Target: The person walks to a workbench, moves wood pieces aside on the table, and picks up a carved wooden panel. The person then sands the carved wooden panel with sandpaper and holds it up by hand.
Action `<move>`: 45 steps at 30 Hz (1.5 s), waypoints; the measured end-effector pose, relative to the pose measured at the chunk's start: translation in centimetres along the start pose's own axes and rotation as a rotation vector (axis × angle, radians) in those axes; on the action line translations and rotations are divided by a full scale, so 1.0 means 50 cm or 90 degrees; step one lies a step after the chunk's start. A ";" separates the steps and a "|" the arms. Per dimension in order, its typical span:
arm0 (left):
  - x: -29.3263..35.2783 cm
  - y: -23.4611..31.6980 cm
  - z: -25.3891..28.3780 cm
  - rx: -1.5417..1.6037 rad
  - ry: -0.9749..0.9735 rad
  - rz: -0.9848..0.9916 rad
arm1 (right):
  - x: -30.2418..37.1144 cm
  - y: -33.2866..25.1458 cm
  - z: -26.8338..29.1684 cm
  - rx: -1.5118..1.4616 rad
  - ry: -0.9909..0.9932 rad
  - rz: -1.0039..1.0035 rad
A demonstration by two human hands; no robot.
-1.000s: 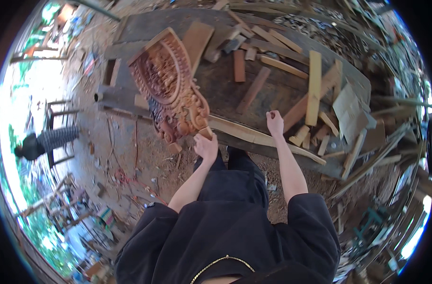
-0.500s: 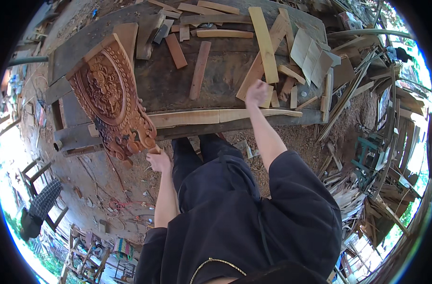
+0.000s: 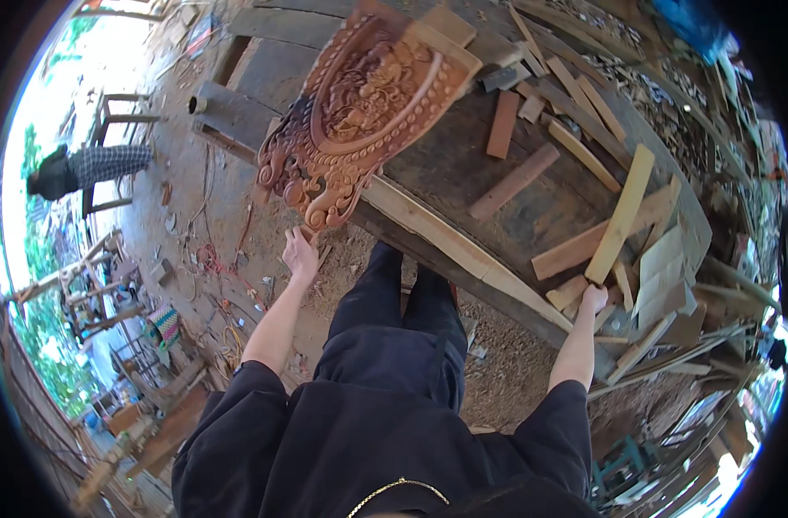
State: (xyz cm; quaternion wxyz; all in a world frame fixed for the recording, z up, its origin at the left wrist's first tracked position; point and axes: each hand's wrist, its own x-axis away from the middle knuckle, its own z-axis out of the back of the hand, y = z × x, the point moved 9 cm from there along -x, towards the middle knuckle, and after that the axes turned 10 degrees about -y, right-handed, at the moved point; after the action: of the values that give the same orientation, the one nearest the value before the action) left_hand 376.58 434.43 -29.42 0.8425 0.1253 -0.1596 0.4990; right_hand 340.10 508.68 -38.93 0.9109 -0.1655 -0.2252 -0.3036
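Observation:
A brown carved wooden panel (image 3: 359,112), with an oval relief and scrolled lower edge, rests on the left part of the workbench and overhangs its front edge. My left hand (image 3: 301,255) is closed on the small tip at the panel's scrolled end. Farther right, my right hand (image 3: 594,298) is a loose fist at the near end of a yellowish wood strip (image 3: 620,214). What that fist holds, if anything, is hidden. A reddish board (image 3: 575,249) crosses under the strip. A long pale shaped rail (image 3: 454,242) lies along the bench's front edge.
Loose offcuts, including a reddish block (image 3: 503,125) and a brown stick (image 3: 515,181), lie on the dark workbench (image 3: 428,186). A folded brown sheet (image 3: 661,276) is at its right end. A person in a checked garment (image 3: 109,164) is at far left. Cords (image 3: 208,257) lie on the ground.
The view has turned, so the bench now slants down to the right and the panel appears nearer the middle. My left hand stays at the panel's tip; my right fist is by the strip's end.

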 end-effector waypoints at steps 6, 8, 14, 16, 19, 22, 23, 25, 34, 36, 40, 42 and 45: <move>-0.074 -0.104 0.042 0.105 0.014 0.055 | 0.096 -0.084 0.097 0.017 0.205 -0.138; -0.098 -0.142 0.021 0.190 -0.032 0.078 | 0.164 -0.180 0.124 -0.183 0.291 0.046; -0.150 -0.166 -0.011 0.459 -0.142 0.071 | 0.455 -0.653 -0.050 -0.208 0.087 0.531; -0.163 -0.131 0.055 0.393 0.029 0.071 | 0.559 -0.790 -0.132 -0.258 -0.030 0.650; -0.189 0.024 0.166 0.176 0.258 -0.055 | 0.696 -0.955 -0.215 -0.118 0.026 0.831; -0.267 0.159 0.186 0.081 0.229 -0.167 | 0.747 -1.036 -0.309 -0.026 -0.004 0.822; -0.295 0.190 0.185 0.086 0.211 -0.208 | 0.757 -1.051 -0.326 -0.022 0.024 0.816; -0.338 0.218 0.185 0.097 0.182 -0.251 | 0.767 -1.065 -0.375 0.029 0.003 0.795; -0.445 0.290 0.189 0.105 0.148 -0.169 | 0.829 -1.022 -0.467 0.140 -0.058 0.832; -0.465 0.295 0.173 0.060 0.093 -0.151 | 0.815 -1.032 -0.449 0.165 -0.014 0.847; -0.473 0.294 0.164 0.078 0.109 -0.165 | 0.743 -1.060 -0.352 0.056 0.219 0.758; -0.467 0.295 0.165 0.091 0.152 -0.171 | 0.748 -1.058 -0.357 0.096 0.200 0.764; -0.468 0.297 0.151 0.079 0.144 -0.157 | 0.749 -1.043 -0.394 0.150 0.069 0.755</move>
State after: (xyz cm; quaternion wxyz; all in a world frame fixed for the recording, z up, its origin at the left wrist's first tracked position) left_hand 351.85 419.86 -30.94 0.9006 0.1388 -0.0162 0.4116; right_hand 340.23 442.41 -27.83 0.9471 -0.1449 -0.0800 0.2749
